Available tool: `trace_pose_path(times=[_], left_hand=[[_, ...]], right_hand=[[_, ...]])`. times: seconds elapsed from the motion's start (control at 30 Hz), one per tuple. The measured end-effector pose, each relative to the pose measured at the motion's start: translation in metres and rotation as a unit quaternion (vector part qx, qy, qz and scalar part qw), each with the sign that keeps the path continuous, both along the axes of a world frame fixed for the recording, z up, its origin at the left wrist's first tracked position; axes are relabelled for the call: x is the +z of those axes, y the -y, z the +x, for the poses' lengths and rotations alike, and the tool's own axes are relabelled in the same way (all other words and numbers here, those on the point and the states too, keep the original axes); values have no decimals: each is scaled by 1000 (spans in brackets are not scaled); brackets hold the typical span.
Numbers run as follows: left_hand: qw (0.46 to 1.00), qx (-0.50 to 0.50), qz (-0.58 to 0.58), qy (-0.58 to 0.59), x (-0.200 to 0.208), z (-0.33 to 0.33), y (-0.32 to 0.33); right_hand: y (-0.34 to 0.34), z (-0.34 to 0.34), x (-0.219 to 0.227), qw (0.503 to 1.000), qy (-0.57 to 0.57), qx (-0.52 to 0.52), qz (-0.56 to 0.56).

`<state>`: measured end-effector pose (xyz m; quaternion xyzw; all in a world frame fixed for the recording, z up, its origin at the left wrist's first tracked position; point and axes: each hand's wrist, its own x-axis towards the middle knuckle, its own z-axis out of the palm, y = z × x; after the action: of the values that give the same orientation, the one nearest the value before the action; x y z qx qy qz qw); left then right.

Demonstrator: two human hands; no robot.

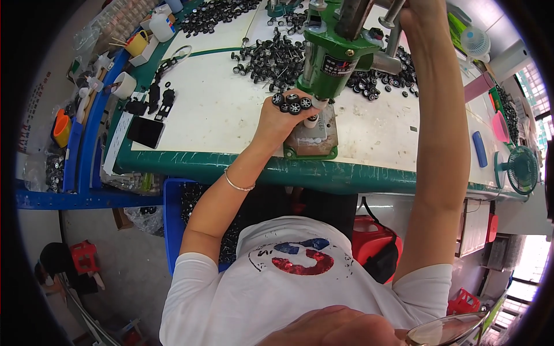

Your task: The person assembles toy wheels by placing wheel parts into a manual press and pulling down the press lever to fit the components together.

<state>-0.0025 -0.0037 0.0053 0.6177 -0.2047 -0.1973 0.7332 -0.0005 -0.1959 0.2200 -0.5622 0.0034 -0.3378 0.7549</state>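
Several small black toy wheels [291,104] with silver spokes are bunched in my left hand [281,117], its fingers closed round them. This hand is beside the ram of a green hand press [329,66]. Below the ram, a small wheel [312,117] sits on a white round holder [310,123] above the press's metal base [314,144]. My right arm reaches up along the right side. At the top edge my right hand [416,12], partly cut off, is closed on the press's metal lever [392,14].
Behind the press lie heaps of black wheels [271,60] on the white worktop [219,109]. A phone [146,132] and black plastic parts [165,104] are at left. A blue bin [173,219] stands below the green table edge. To the right are a blue cylinder [479,149] and a green fan [521,170].
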Motion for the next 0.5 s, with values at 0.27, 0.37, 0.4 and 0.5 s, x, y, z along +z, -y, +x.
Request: trace_pose_path(times=[0.27,0.37,0.4,0.5], left_hand=[[999,4,-6,36,-8,1,1],[999,11,6,50,-12,3,1],[999,9,6,50,-12,3,2],[999,13,-9,47,-14,2,1]], right_hand=[[-16,-40,-2,975,98,160,119],[-27,-47,-9,965,190,-111,-142],[-25,-48,-12,958,216,-106,-158],[-27,-51,-17,945,250,-118,-174]])
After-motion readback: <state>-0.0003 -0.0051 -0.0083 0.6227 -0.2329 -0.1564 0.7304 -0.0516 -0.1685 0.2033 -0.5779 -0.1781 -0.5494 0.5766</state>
